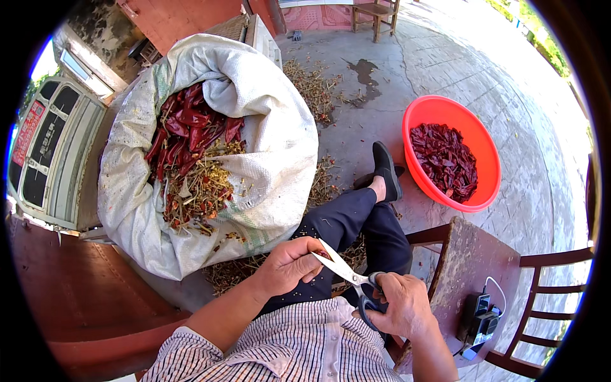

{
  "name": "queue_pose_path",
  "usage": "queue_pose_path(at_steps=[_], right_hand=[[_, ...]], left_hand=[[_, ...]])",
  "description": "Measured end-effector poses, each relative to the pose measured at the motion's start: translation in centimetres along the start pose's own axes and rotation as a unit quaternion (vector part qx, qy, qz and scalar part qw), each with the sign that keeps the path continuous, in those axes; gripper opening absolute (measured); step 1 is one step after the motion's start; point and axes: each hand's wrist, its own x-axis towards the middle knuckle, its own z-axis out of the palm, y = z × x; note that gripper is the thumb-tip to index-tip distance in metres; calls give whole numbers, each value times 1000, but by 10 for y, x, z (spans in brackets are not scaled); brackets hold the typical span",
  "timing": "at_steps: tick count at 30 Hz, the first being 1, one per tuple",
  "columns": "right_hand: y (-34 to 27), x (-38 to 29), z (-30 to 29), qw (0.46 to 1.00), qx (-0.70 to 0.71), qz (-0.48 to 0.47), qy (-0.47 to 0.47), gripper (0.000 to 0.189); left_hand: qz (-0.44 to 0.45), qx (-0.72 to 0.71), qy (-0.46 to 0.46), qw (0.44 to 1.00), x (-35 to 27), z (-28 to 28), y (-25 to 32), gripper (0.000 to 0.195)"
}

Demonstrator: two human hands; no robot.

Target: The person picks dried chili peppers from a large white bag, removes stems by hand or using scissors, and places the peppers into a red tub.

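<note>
My right hand (pixel 405 303) grips a pair of scissors (pixel 344 272) by its dark handles, with the blades spread apart. Between the blade tips, a small dark red piece of dried chili pepper (pixel 323 254) shows at the fingertips of my left hand (pixel 292 265). Most of that pepper is hidden by the fingers. To the left stands a large white woven sack (pixel 281 176) with its rim rolled down. Whole dried red chili peppers (pixel 193 119) lie in its far part, and cut stems and seeds (pixel 198 196) are heaped on the near side.
A red plastic basin (pixel 414 167) on the concrete floor holds dark red chili peppers (pixel 446 160). At my right, a wooden chair (pixel 470 267) carries black electronic devices (pixel 479 317) with a white cable. Stem litter (pixel 312 88) is scattered on the floor. A vehicle (pixel 62 153) stands at left.
</note>
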Motion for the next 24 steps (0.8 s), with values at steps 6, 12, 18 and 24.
queue_pose_path(at_steps=[6, 12, 18, 24], right_hand=[[2, -4, -3, 999, -28, -22, 0, 42], [-1, -5, -3, 996, -80, -36, 18, 45], [1, -5, 4, 998, -54, -35, -9, 45], [-3, -2, 10, 998, -55, -29, 1, 45]], left_hand=[[-19, 7, -18, 1000, -2, -3, 0, 28], [8, -13, -25, 1000, -1, -4, -4, 28], [47, 39, -57, 996, 1, -10, -3, 25], [32, -155, 1, 987, 2, -9, -15, 16]])
